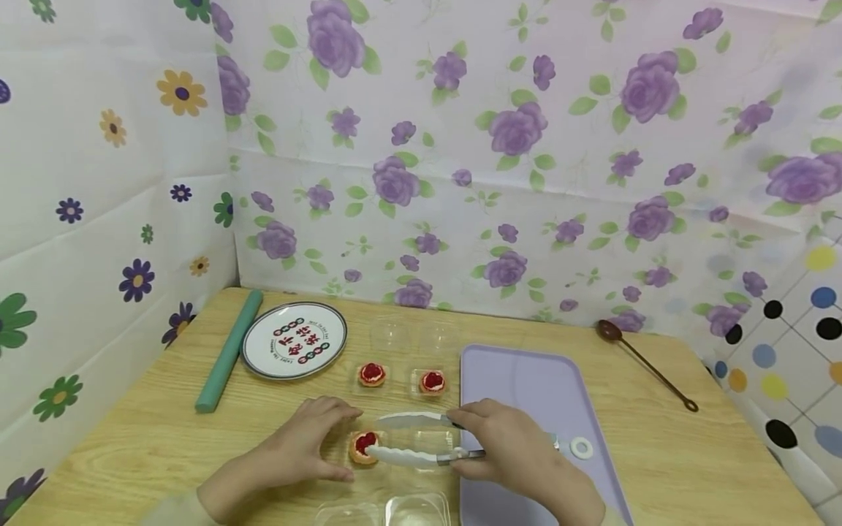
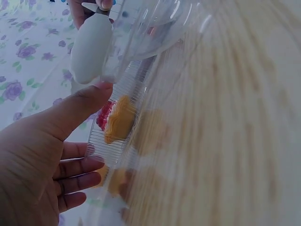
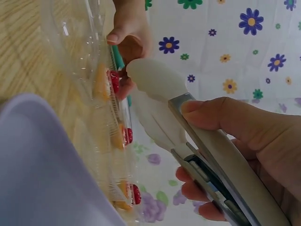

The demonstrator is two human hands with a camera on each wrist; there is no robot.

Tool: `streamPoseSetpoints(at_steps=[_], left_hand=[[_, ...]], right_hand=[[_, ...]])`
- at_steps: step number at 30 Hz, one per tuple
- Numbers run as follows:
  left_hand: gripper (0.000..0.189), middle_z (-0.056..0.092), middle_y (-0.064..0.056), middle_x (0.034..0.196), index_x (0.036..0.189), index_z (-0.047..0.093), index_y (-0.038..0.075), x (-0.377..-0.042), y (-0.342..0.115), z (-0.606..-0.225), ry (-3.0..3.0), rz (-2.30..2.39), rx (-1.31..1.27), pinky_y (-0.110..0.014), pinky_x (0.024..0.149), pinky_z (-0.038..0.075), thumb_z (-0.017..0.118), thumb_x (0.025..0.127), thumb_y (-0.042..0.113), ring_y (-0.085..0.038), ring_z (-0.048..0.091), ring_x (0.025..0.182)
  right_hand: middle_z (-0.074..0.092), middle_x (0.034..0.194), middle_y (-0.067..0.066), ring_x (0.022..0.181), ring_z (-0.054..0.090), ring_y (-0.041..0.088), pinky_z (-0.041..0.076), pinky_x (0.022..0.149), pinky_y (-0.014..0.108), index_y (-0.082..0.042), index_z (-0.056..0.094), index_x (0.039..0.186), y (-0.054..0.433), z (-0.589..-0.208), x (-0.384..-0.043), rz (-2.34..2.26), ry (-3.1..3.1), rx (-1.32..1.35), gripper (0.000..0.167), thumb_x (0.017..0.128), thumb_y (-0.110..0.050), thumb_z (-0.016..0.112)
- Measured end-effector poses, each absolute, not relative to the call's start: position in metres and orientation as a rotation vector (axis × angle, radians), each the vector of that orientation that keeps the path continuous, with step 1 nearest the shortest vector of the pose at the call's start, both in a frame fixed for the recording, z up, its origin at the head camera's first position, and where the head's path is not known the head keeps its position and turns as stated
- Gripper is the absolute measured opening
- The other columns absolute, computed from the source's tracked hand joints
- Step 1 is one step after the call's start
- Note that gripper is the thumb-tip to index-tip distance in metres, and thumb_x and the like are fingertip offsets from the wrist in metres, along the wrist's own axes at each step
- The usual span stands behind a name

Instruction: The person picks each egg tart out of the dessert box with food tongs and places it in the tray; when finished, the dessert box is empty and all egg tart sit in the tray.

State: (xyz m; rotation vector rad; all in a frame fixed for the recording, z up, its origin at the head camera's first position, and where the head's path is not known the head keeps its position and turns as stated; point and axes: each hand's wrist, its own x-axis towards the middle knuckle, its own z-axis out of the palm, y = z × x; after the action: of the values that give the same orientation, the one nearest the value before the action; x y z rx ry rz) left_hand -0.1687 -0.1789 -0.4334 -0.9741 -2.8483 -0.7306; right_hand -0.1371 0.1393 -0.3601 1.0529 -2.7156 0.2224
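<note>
My right hand [image 1: 516, 453] grips a pair of tongs [image 3: 164, 108] with white scalloped tips and metal arms. The tong arms stand apart, pointing left. The nearer tip overlaps a berry-topped tart [image 1: 359, 454] in the head view. That tart sits in the left compartment of a clear plastic box; the compartment beside it [image 1: 434, 440] holds no tart. Around the box's left side is my left hand [image 1: 299, 446], thumb and fingers spread, fingertips right at the edge. Two more tarts [image 1: 372, 375] [image 1: 432, 382] sit in a clear box farther back.
A lilac tray [image 1: 520, 372] lies under the right hand, with a white ring, the tongs' end, above it. A white plate [image 1: 266, 343] and green rod [image 1: 230, 351] are at the left. A brown ladle [image 1: 647, 364] lies far right. Clear lids [image 1: 417, 504] stand at the front edge.
</note>
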Motion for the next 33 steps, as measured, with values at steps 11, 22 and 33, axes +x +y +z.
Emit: streamPoseSetpoints(at_steps=[11, 22, 33], left_hand=[[0.078, 0.059, 0.001, 0.122, 0.126, 0.059, 0.011, -0.17, -0.177, -0.432, -2.834, -0.747, -0.961, -0.048, 0.1, 0.042, 0.079, 0.066, 0.057, -0.02, 0.051, 0.116], [0.077, 0.059, 0.0, 0.123, 0.126, 0.059, 0.01, -0.168, -0.178, -0.431, -2.847, -0.741, -0.951, -0.048, 0.099, 0.043, 0.08, 0.066, 0.054, -0.021, 0.051, 0.115], [0.077, 0.059, 0.001, 0.122, 0.127, 0.059, 0.01, -0.168, -0.178, -0.435, -2.845, -0.726, -0.955, -0.048, 0.099, 0.043, 0.08, 0.067, 0.054, -0.021, 0.052, 0.115]], right_hand=[[0.07, 0.109, 0.001, 0.1, 0.065, 0.016, 0.058, 0.079, 0.031, -0.008, 0.068, 0.116, 0.133, -0.364, -0.137, 0.185, -2.745, 1.019, 0.054, 0.073, -0.039, 0.079], [0.07, 0.105, 0.001, 0.095, 0.065, 0.014, 0.058, 0.077, 0.027, -0.009, 0.068, 0.115, 0.123, -0.368, -0.136, 0.148, -2.732, 1.038, 0.053, 0.073, -0.04, 0.08], [0.068, 0.099, -0.002, 0.09, 0.063, 0.012, 0.056, 0.07, 0.023, -0.013, 0.068, 0.113, 0.115, -0.371, -0.13, 0.112, -2.672, 1.044, 0.049, 0.073, -0.039, 0.08]])
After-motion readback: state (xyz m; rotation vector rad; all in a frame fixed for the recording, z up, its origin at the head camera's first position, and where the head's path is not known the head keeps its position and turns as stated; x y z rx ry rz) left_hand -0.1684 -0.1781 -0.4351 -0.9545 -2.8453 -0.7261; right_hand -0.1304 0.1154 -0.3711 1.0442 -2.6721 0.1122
